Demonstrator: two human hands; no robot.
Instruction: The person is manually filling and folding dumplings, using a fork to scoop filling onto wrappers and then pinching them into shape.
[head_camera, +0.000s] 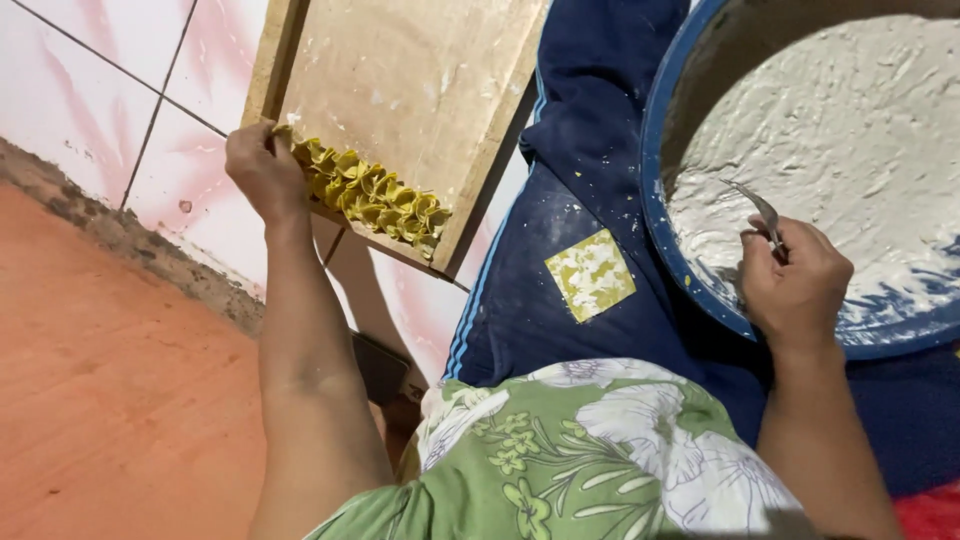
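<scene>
Your left hand rests on the end of the yellow dumpling row at the wooden board's lower edge, while your right hand, closed on a spoon, likely scoops filling from the blue bowl next.

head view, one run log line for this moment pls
left hand: placing on dumpling row on wooden board | right hand: holds spoon over filling bowl | wrapper: on lap
</scene>
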